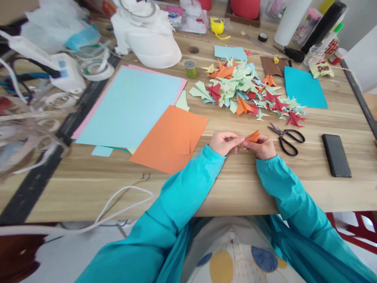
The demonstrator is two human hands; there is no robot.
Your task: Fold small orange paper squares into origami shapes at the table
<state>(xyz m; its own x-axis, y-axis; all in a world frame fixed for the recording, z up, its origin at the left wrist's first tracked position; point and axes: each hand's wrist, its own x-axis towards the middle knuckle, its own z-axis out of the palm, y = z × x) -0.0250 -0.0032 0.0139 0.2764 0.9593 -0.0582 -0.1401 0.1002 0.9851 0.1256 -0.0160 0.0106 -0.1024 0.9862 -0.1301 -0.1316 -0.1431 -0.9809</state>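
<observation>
Wooden table (235,184): folded orange paper (252,136) between both hands' fingers (237,138).

Open wood along the near edge of the bench (88,184), crossed only by a loose white cord (132,187) at near left. Just left of the left hand (225,142), a flat orange sheet (169,137); beyond it, a light blue sheet (129,106). Just right of the right hand (262,146), black scissors (287,138), then a bare strip, then a black phone (336,155). Straight ahead, a clear band of wood before a pile of folded paper shapes (244,88). Far left crowded with tape rolls (97,68).
</observation>
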